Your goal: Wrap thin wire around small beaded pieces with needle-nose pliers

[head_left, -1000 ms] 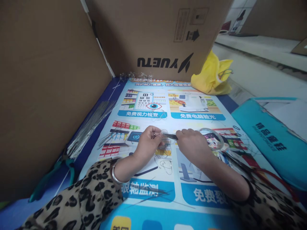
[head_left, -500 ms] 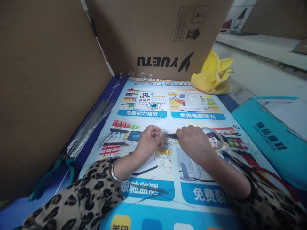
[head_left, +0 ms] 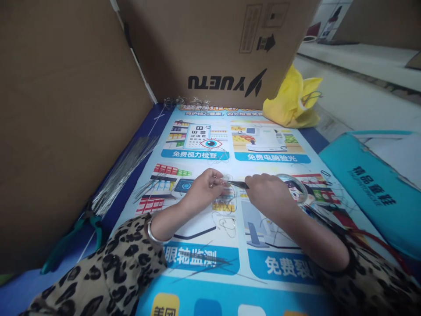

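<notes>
My left hand point(head_left: 210, 184) pinches a thin silvery wire piece point(head_left: 226, 180), with looped bits hanging below the fingers. My right hand point(head_left: 268, 191) is wrapped round dark needle-nose pliers point(head_left: 240, 184); their handles are hidden in the palm. The tapered tip meets the wire by my left fingertips. Just under the hands, a bent wire shape point(head_left: 226, 224) lies on the printed poster point(head_left: 243, 175). Nearer to me is a small bundle of straight dark wires point(head_left: 207, 261).
Long wire strands point(head_left: 123, 171) and teal-handled pliers point(head_left: 90, 221) lie at left. Wire pieces point(head_left: 187, 102) sit at the back by the cardboard wall point(head_left: 213, 48). A tape roll point(head_left: 305, 191), red-handled tool point(head_left: 378, 239), yellow bag point(head_left: 291, 107) and teal box point(head_left: 371, 188) are at right.
My right hand has shifted slightly right and the pliers now tilt, tip up towards the left. My left hand still pinches the wire, its fingers slightly higher.
</notes>
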The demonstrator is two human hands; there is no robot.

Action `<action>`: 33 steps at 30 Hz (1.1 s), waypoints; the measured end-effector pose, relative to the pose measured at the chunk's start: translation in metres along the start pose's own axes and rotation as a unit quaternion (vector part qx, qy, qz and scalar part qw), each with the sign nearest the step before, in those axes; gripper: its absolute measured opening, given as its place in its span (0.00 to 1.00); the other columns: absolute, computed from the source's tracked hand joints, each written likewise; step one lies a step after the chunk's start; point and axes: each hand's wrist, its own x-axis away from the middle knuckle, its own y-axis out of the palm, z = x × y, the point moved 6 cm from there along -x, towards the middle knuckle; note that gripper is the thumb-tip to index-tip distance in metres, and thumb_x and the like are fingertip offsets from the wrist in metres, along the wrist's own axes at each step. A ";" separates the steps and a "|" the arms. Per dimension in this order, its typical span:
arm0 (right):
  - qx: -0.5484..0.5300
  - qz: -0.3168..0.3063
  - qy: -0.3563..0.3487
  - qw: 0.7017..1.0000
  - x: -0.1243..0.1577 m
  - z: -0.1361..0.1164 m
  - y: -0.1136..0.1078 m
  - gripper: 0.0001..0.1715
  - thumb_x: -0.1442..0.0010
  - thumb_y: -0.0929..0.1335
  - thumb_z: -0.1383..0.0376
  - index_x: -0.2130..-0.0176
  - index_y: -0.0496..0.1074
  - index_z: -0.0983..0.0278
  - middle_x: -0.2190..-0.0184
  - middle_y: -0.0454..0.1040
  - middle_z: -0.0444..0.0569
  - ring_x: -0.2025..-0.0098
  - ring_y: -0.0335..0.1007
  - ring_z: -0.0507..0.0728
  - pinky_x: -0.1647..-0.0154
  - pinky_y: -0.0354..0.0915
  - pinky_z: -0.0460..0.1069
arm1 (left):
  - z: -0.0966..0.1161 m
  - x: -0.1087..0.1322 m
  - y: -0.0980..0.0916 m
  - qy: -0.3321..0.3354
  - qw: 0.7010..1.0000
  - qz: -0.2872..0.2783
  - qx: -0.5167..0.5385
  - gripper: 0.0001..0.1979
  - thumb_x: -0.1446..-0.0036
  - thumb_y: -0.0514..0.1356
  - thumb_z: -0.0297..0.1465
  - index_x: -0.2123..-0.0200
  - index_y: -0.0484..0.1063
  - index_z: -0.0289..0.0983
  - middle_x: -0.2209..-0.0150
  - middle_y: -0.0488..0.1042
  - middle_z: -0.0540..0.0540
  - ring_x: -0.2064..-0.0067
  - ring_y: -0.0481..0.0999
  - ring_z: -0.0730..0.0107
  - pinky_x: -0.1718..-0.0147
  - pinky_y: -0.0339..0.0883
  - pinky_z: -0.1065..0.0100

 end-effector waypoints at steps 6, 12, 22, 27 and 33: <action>0.003 -0.010 0.014 1.000 0.003 0.003 -0.003 0.09 0.44 0.60 0.70 0.69 0.68 0.66 0.73 0.73 0.53 0.70 0.67 0.57 0.74 0.45 0.50 | 0.007 -0.003 -0.016 0.083 0.981 0.047 -0.167 0.11 0.52 0.59 0.26 0.63 0.66 0.38 0.62 0.73 0.47 0.63 0.73 0.71 0.61 0.67 0.67; 0.017 0.008 0.004 1.000 0.003 0.002 -0.005 0.10 0.44 0.59 0.72 0.69 0.68 0.66 0.73 0.72 0.54 0.69 0.66 0.58 0.73 0.45 0.51 | 0.009 -0.003 -0.025 0.073 0.979 0.081 -0.173 0.06 0.49 0.58 0.31 0.66 0.67 0.37 0.72 0.71 0.50 0.70 0.70 0.74 0.69 0.65 0.71; 0.016 0.044 -0.015 0.999 0.002 -0.003 0.001 0.08 0.44 0.60 0.72 0.68 0.67 0.64 0.72 0.71 0.53 0.67 0.65 0.60 0.70 0.45 0.52 | 0.009 -0.005 -0.032 0.106 0.957 0.109 -0.246 0.06 0.47 0.55 0.32 0.72 0.70 0.37 0.76 0.69 0.52 0.73 0.67 0.75 0.73 0.59 0.74; -0.005 0.044 0.000 0.999 -0.003 0.000 0.008 0.07 0.43 0.60 0.70 0.67 0.67 0.64 0.71 0.72 0.51 0.66 0.65 0.58 0.68 0.46 0.51 | 0.012 -0.005 -0.037 0.112 0.941 0.148 -0.283 0.05 0.47 0.55 0.30 0.72 0.70 0.38 0.74 0.71 0.52 0.73 0.68 0.75 0.72 0.59 0.73; -0.041 0.042 0.020 0.998 -0.008 0.005 0.008 0.09 0.42 0.59 0.65 0.66 0.67 0.64 0.70 0.72 0.51 0.66 0.64 0.58 0.69 0.46 0.50 | 0.010 -0.007 -0.038 0.102 0.940 0.153 -0.286 0.05 0.47 0.55 0.31 0.70 0.70 0.38 0.71 0.73 0.52 0.73 0.69 0.75 0.71 0.60 0.72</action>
